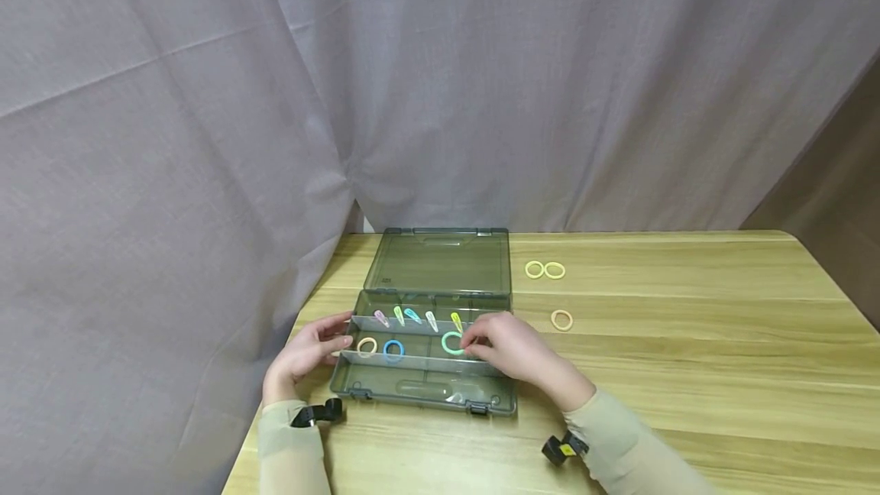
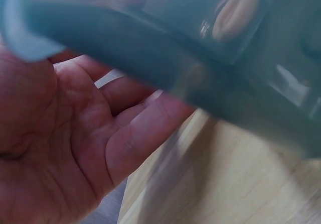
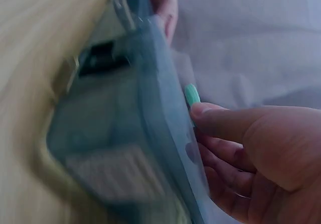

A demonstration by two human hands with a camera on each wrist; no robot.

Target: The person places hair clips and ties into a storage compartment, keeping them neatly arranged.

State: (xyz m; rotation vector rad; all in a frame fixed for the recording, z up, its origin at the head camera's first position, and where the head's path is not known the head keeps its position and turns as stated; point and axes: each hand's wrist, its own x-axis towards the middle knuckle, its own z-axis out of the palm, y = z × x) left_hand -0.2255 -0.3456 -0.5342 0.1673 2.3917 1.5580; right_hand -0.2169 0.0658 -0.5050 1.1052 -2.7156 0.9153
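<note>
A translucent grey-green storage box [image 1: 422,386] lies with its lid [image 1: 440,262] folded back. My left hand [image 1: 311,348] holds the box's left side; in the left wrist view its fingers [image 2: 145,133] reach beneath the box edge. Between thumb and fingertips, my right hand [image 1: 512,346] pinches a mint-green hair tie [image 1: 450,343] over the right part of the middle row. An orange hair tie [image 1: 367,347] and a blue hair tie [image 1: 394,350] are in the middle row's left part. Several snap hair clips, including a pink one [image 1: 381,318] and a yellow one [image 1: 457,321], line the row behind.
Two yellow hair ties [image 1: 535,270] lie side by side on the wooden table [image 1: 687,373], right of the lid. Nearer stands out another orange hair tie [image 1: 561,319]. A grey curtain [image 1: 467,98] hangs behind and to the left.
</note>
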